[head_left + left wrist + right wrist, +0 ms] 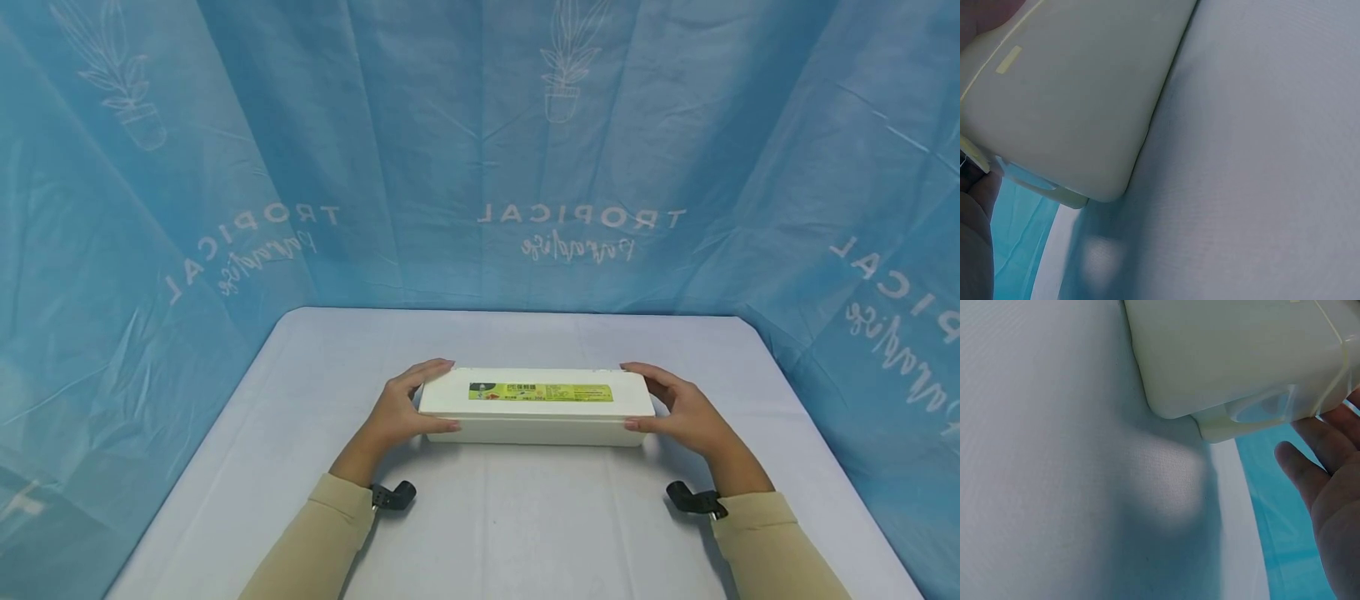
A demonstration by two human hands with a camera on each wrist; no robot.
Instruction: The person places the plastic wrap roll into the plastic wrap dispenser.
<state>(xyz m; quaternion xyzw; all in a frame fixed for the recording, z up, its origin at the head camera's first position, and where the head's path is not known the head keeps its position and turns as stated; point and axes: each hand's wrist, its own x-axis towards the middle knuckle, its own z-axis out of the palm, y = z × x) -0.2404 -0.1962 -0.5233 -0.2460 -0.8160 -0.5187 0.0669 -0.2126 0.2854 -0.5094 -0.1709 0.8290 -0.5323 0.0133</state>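
A long white plastic storage box [536,431] with a lid [442,400] and a green-and-yellow label [540,392] sits on the table. Its left end is gripped by my left hand [405,408], thumb against the front and fingers over the back edge. My right hand [678,408] grips the other end in the same way. From the left wrist, the box's side [1085,106] fills the upper left, and little of that hand shows. In the right wrist view, a handle-like opening [1263,406] is visible at the box's end, beside the fingers [1319,440]. The box's contents are hidden.
White cloth covers the table [525,517]. Blue curtains [480,158] printed with plants and mirrored lettering stand behind it and at both sides. Each wrist carries a small black camera, a left one [395,496] and a right one [693,498].
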